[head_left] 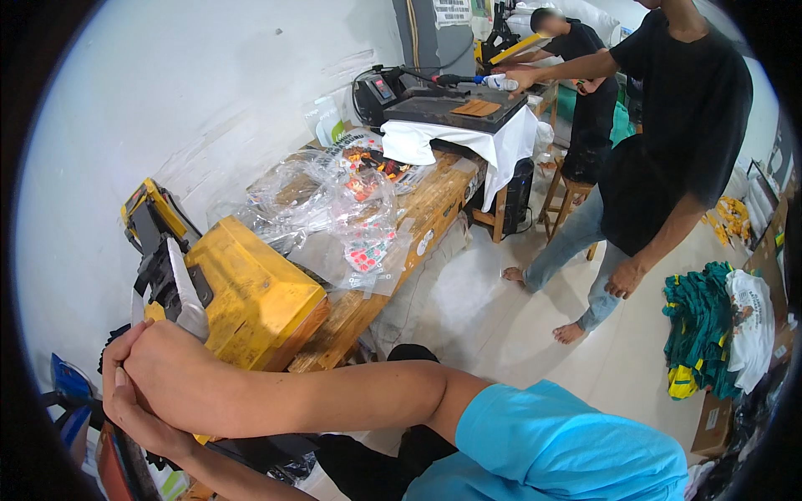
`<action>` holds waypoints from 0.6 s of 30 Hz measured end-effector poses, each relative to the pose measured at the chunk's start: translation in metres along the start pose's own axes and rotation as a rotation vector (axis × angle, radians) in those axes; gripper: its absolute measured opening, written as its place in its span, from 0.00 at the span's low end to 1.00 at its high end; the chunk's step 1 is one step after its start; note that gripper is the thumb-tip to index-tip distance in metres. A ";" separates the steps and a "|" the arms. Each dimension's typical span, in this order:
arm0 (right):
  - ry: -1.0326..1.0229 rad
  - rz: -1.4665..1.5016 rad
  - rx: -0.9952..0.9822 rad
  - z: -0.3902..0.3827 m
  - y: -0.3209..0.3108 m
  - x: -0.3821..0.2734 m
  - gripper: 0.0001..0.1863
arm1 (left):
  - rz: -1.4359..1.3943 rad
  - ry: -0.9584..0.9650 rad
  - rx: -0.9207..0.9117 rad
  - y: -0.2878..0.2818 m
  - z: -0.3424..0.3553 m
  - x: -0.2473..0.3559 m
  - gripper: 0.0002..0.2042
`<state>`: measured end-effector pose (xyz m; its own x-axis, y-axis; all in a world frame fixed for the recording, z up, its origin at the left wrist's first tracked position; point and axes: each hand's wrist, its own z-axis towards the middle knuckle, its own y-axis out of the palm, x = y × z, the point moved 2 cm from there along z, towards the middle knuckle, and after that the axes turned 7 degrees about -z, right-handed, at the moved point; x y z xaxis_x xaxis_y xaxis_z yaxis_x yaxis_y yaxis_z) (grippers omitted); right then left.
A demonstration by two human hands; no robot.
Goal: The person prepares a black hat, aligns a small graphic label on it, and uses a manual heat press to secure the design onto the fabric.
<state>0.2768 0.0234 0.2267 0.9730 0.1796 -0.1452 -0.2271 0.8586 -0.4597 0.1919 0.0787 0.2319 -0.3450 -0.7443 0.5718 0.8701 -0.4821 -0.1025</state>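
Observation:
Below and left of centre is a yellow heat press [251,284], its paint scuffed and stained. A pale cloth-wrapped handle [188,296] on it runs down behind my hands. My right arm reaches across from the right, and my right hand [159,346] bends over the handle's lower end. My left hand [129,409] comes up from below and overlaps it, fingers curled. Both hands are closed together there; most of the right fingers and the grip itself are hidden.
Clear plastic sheets with printed designs [363,250] cover the wooden bench [422,209]. Beyond, a co-worker holds a spray-like tool [501,82] over a black press bed [455,107]. Another person works farther back. Green garments [700,330] and a white shirt [750,321] lie at right.

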 end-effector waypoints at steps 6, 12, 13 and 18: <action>-0.019 -0.048 -0.111 0.003 -0.017 0.003 0.10 | -0.071 0.019 -0.019 0.006 0.001 -0.002 0.30; 0.121 0.129 0.035 0.008 -0.007 0.005 0.10 | -0.055 -0.026 0.016 0.003 0.002 0.006 0.31; 0.140 0.176 0.056 0.008 0.001 0.002 0.11 | -0.051 -0.002 -0.004 0.000 0.003 0.010 0.31; 0.027 0.131 -0.135 -0.001 -0.014 0.004 0.12 | 0.041 0.126 0.016 0.003 -0.006 0.010 0.26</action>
<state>0.2837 0.0111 0.2316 0.9335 0.2712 -0.2346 -0.3574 0.7560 -0.5484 0.1888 0.0676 0.2322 -0.3494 -0.8158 0.4608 0.8896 -0.4432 -0.1102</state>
